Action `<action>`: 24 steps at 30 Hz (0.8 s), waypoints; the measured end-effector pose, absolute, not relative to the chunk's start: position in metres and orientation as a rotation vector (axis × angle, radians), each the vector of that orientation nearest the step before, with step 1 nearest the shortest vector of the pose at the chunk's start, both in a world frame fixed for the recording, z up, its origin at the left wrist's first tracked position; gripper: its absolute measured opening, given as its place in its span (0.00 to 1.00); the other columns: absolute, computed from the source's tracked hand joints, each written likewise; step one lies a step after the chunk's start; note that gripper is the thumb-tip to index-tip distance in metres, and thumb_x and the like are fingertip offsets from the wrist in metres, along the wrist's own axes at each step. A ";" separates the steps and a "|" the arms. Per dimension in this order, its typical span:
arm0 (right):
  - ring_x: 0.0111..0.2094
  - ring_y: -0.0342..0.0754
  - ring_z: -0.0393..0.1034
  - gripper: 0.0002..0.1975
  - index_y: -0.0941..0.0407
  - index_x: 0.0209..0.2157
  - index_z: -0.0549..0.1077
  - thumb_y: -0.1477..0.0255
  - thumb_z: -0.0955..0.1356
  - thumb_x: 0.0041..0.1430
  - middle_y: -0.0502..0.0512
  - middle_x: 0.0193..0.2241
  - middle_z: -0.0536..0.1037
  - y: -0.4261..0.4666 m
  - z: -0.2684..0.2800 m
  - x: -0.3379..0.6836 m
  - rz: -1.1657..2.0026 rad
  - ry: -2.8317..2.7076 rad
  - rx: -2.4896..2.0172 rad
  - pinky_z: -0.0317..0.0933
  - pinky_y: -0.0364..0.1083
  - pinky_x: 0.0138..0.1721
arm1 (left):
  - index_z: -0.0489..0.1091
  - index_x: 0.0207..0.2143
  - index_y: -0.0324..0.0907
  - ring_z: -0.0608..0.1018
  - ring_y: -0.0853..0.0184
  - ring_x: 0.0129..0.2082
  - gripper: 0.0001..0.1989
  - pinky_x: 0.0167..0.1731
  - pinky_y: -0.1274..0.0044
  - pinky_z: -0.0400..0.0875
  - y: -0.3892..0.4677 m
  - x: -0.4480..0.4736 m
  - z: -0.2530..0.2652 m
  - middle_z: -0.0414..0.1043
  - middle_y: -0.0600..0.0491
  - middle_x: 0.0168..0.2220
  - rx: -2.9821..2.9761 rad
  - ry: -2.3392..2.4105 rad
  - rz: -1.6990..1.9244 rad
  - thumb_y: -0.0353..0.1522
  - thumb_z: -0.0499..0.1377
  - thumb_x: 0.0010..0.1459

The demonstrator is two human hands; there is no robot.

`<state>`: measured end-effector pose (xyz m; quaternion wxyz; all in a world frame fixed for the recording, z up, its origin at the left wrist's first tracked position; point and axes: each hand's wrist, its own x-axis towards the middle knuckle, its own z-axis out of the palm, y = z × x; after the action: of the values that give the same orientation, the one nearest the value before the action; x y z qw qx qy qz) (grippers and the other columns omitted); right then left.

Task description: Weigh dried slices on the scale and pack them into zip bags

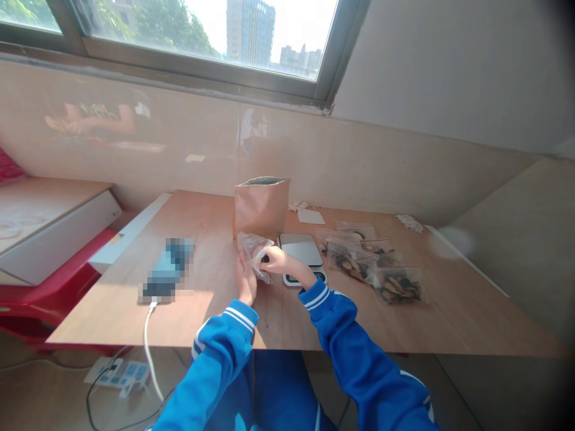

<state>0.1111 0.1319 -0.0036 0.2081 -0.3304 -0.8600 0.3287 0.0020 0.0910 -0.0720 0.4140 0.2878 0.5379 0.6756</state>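
My left hand (245, 280) is closed round the side of a clear plastic bag (254, 246), holding it up over the table. At the bag's opening, my right hand (279, 263) has its fingers pinched on a small dark piece (265, 259); its kind is too small to tell. Just right of the bag, partly under my right wrist, lies a white kitchen scale (300, 246) with a bare weighing plate and a dark display. Behind the bag stands an open brown paper pouch (262, 206), upright.
Several zip bags (353, 257) of dark and tan dried slices lie right of the scale. A phone-like device (167, 269) with a white cable (147, 335) is on the left. A white paper (311, 216) and crumpled scraps (408, 223) lie along the back of the wooden table (215, 221).
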 end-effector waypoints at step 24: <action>0.30 0.45 0.67 0.19 0.53 0.30 0.64 0.51 0.66 0.56 0.50 0.28 0.71 0.195 0.079 0.116 0.591 -1.597 -0.888 0.66 0.43 0.30 | 0.67 0.39 0.37 0.72 0.65 0.44 0.15 0.50 0.72 0.63 0.103 -0.003 -0.084 0.71 0.48 0.40 0.422 1.354 1.736 0.37 0.46 0.65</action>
<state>0.1160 0.1949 0.0790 0.5733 -0.3789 -0.6813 0.2523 -0.0027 0.1028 -0.0839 0.4349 0.1697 0.5438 0.6974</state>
